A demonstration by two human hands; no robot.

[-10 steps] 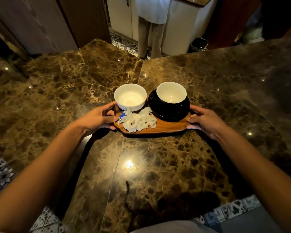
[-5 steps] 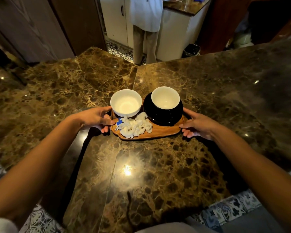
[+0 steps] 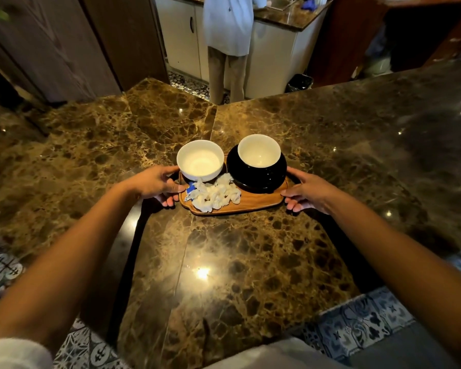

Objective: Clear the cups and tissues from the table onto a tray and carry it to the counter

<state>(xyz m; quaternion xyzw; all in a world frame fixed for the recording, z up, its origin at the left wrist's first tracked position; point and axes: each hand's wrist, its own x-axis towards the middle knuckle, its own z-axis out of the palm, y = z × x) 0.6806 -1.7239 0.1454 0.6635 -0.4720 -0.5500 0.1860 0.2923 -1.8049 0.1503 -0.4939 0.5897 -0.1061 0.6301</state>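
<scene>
1. The left hand (image 3: 159, 183) grips the left end of the wooden tray (image 3: 253, 202), thumb on top by the rim and fingers curled underneath it.
2. The right hand (image 3: 308, 191) holds the tray's right end the same way, thumb over the edge and fingertips showing below.
3. The tray sits between the two hands, low over the brown marble counter (image 3: 237, 262); whether its underside touches the stone cannot be told.
4. On the tray's left stands a white cup (image 3: 200, 163), upright, its rim overhanging the tray's far-left edge just beside the left thumb.
5. On the right stands a second white cup (image 3: 258, 150), upright on a black saucer (image 3: 258, 177) that covers most of that end of the tray.
6. Crumpled white tissues (image 3: 214, 195) lie in a heap along the near-left part of the tray, in front of the first cup and touching the saucer's edge.
7. A small blue wrapper (image 3: 189, 189) is tucked at the left of the heap, next to the left thumb.
8. Beyond the counter, a person in a white top (image 3: 228, 25) stands facing a cream cabinet (image 3: 181, 35) topped with dark stone.
9. A small dark bin (image 3: 300, 82) stands on the patterned floor to that person's right.
10. Blue-and-white floor tiles (image 3: 365, 320) show at the near edges of the counter.
</scene>
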